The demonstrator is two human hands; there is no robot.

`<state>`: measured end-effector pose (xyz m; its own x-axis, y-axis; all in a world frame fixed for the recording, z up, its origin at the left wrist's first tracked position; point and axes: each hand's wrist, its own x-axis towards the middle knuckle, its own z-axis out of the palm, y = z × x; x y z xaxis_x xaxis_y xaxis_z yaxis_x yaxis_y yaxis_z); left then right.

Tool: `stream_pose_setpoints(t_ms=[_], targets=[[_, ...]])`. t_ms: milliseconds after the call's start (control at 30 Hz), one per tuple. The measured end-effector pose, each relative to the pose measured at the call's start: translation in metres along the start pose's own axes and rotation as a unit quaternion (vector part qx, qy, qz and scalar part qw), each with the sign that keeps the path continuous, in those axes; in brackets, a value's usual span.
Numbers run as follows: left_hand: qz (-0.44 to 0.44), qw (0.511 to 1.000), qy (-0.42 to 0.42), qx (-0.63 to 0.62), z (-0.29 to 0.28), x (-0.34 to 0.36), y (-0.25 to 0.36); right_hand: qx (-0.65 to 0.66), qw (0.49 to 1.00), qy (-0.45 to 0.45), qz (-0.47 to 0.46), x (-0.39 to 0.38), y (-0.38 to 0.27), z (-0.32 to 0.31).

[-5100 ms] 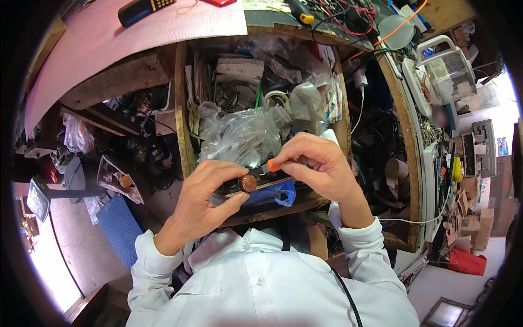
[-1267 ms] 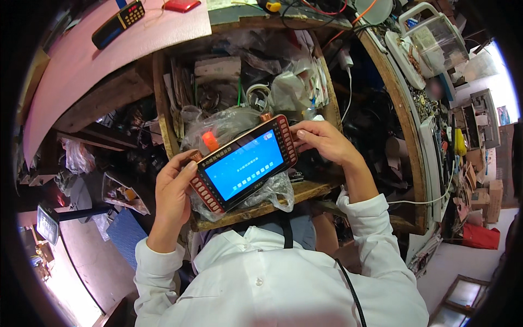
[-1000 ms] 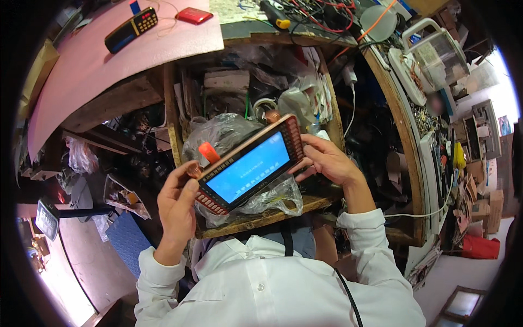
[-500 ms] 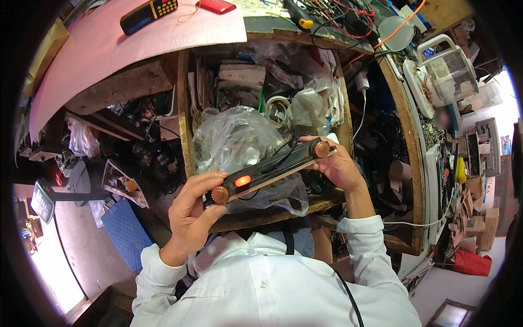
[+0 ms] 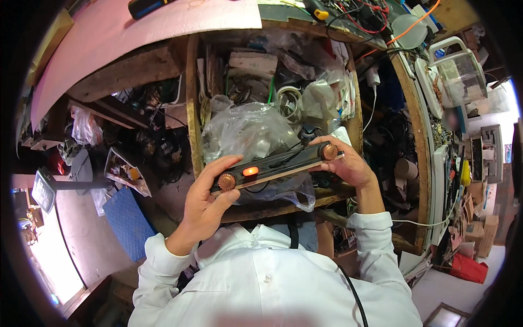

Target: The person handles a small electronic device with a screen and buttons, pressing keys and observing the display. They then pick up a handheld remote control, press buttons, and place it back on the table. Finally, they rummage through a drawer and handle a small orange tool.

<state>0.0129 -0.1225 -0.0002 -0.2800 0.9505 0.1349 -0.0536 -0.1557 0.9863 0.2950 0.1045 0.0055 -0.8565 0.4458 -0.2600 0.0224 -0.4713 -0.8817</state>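
A long black bar-shaped panel (image 5: 289, 163) is held in front of my chest, over the front of an open wooden drawer. It carries a round copper-coloured knob (image 5: 226, 181) at its left end and another copper-coloured knob (image 5: 329, 152) at its right. Beside the left knob an orange-red light (image 5: 250, 171) glows. My left hand (image 5: 202, 203) is closed round the left end, thumb below and fingers behind. The opposite end, slightly higher, sits in the closed grip of my right hand (image 5: 355, 170). A thin dark cable runs along the panel.
The wooden drawer (image 5: 193, 117) holds a clear plastic bag (image 5: 248, 128), a roll of tape (image 5: 289, 102) and papers. A pink board (image 5: 141, 49) covers the bench at far left. Tangled wires (image 5: 359, 13) lie at the back; a clear jug (image 5: 460, 73) stands at right.
The panel has turned to lie more level, its left end raised by my left hand. My view has shifted a little, so the surroundings sit slightly farther right. Both hands keep their hold.
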Motion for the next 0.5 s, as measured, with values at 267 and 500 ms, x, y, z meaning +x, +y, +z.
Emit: stream_pose_setpoints(t_ms=[267,500], targets=[[0.006,0.996,-0.056,0.071,0.012,0.005,0.000,-0.189,0.976,0.059,-0.088,0.004,-0.045,-0.012],[-0.058,0.997,-0.039,0.042,0.016,0.011,0.002,-0.439,0.896,-0.058,-0.016,0.038,-0.061,0.063]])
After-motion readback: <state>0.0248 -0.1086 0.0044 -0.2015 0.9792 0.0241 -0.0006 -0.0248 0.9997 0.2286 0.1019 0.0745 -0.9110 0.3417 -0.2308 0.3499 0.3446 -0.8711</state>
